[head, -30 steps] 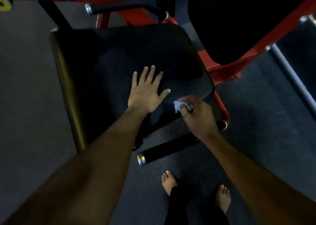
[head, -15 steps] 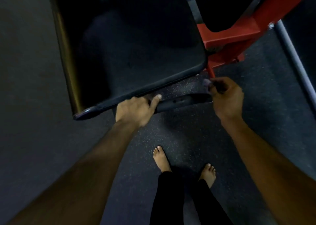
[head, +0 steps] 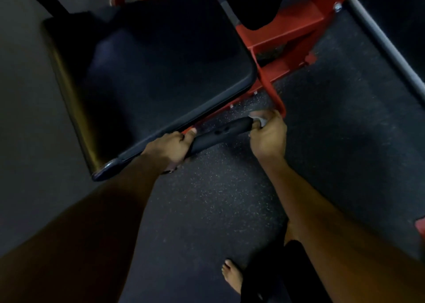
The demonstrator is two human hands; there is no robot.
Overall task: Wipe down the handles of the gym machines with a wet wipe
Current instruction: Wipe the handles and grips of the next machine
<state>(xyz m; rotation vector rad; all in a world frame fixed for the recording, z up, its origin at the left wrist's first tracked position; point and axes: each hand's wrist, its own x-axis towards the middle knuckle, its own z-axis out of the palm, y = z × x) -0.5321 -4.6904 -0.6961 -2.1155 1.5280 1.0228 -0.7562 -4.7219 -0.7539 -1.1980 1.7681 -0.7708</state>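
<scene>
Black foam handle (head: pixel 218 133) runs just below the front edge of the black seat pad (head: pixel 161 68), fixed to the red frame (head: pixel 276 49). Left hand (head: pixel 169 148) grips the handle's near end, fingers curled round it. Right hand (head: pixel 268 133) grips the far end, pinching a white wipe (head: pixel 258 119) against it. One bare foot (head: pixel 232 276) stands on the speckled rubber floor (head: pixel 218 199).

The seat pad (head: pixel 161 68) fills the far left, with the frame (head: pixel 282 38) to its right. Just below the pad's near edge runs the handle (head: pixel 220 133). The left hand (head: pixel 169 148) is on the handle's left end, the right hand (head: pixel 269 137) on its right end with the wipe (head: pixel 259 119). A bare foot (head: pixel 232 276) stands on the floor (head: pixel 218 199), nearest.
</scene>
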